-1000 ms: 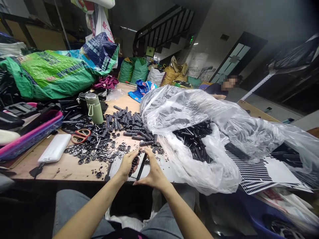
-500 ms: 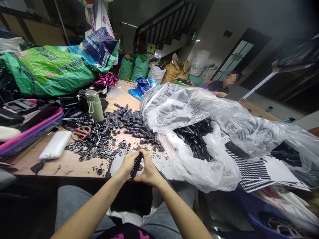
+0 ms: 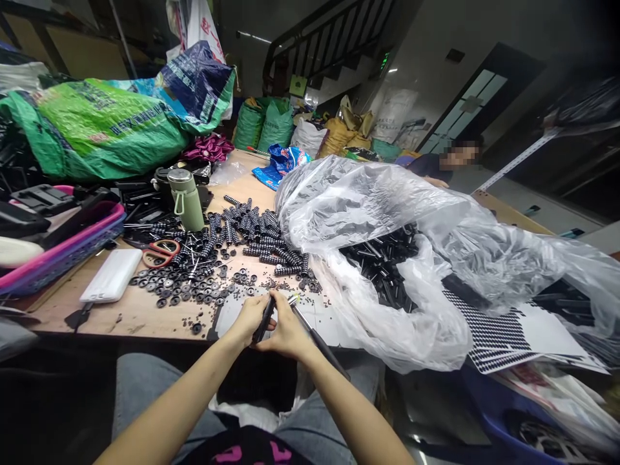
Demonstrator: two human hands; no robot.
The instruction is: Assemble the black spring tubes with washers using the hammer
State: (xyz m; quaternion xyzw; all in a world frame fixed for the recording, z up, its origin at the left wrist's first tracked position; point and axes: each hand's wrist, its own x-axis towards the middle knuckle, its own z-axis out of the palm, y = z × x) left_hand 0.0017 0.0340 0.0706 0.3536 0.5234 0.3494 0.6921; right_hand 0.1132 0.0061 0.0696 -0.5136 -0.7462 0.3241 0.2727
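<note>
Close to the table's front edge, my left hand (image 3: pixel 248 318) and my right hand (image 3: pixel 289 330) grip one dark elongated piece (image 3: pixel 264 318) between them. The fingers of both hands are closed along its sides, and a plain black face shows. The piece slants with its far end pointing away from me. Beneath my right hand and forearm lies a long thin tool (image 3: pixel 325 352) with a black lower part and a light yellow-green tip; its kind is unclear. Under the hands is a pale flat sheet (image 3: pixel 317 316).
Several black-and-white patterned rollers (image 3: pixel 264 236), round black discs (image 3: pixel 169 284) and tiny beads lie ahead. Left are scissors (image 3: pixel 161 253), a white power bank (image 3: pixel 111 276), a green flask (image 3: pixel 188 203) and a pink basket (image 3: pixel 62 242). A plastic bag (image 3: pixel 349 194) of black parts bulks right. A person (image 3: pixel 436 165) sits beyond.
The held piece has turned: its patterned side faced up before, a plain black side now. My hands stay nearly in place. The view has shifted slightly, showing more of the long tool.
</note>
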